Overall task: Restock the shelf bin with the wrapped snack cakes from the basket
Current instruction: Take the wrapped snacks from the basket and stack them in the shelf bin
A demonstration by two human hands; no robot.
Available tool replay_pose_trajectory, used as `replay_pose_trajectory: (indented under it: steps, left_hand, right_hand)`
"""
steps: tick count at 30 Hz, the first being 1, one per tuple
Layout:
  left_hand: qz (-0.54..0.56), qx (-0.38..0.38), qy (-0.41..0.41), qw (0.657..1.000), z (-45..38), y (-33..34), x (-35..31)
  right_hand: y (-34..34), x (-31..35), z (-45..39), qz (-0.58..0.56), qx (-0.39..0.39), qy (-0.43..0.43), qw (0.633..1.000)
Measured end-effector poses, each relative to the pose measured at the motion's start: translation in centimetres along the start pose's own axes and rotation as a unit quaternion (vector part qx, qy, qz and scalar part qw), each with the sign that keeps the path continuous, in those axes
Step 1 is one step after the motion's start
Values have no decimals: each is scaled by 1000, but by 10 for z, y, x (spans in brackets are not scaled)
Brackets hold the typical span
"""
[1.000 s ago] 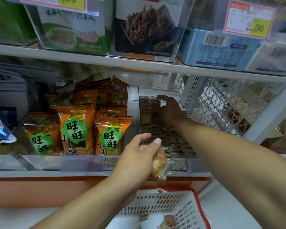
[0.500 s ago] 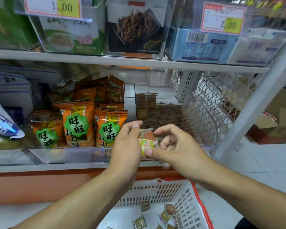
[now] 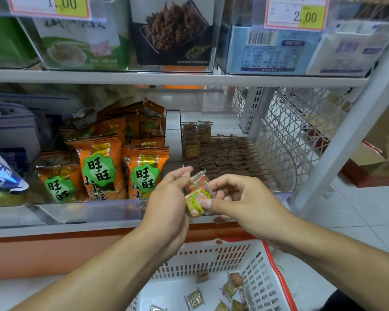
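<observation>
Left hand (image 3: 166,205) and right hand (image 3: 240,200) both pinch a few wrapped snack cakes (image 3: 197,196) at the shelf's front edge, before the clear bin (image 3: 285,176); more cakes (image 3: 220,156) fill the bin; loose ones (image 3: 194,298) lie in the white basket (image 3: 263,272) below.

Single head view, worn on person's head. Faces forward and down, close to shelf bin (image 3: 238,153); basket (image 3: 213,259) below at bottom edge, both forearms entering from below.
</observation>
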State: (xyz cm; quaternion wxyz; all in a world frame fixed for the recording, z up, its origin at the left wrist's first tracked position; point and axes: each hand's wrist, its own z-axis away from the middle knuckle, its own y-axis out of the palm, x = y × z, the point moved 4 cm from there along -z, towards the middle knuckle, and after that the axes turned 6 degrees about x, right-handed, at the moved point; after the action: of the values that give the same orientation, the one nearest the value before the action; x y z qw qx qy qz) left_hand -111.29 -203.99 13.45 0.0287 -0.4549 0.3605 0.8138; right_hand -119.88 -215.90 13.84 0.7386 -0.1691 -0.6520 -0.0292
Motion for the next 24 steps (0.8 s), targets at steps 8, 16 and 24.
replay_pose_trajectory:
  steps: [8, 16, 24]
  left_hand:
    - [25, -17, 38, 999, -11, -8, -9]
    - [-160, 50, 169, 971, -9, -12, -24]
    - [-71, 155, 116, 979, -2, 2, -23]
  right_hand:
    - [-11, 13, 5, -18, 46, -22, 999]
    - [-37, 23, 3, -166, 34, -5, 986]
    - [-33, 21, 3, -136, 41, -17, 990]
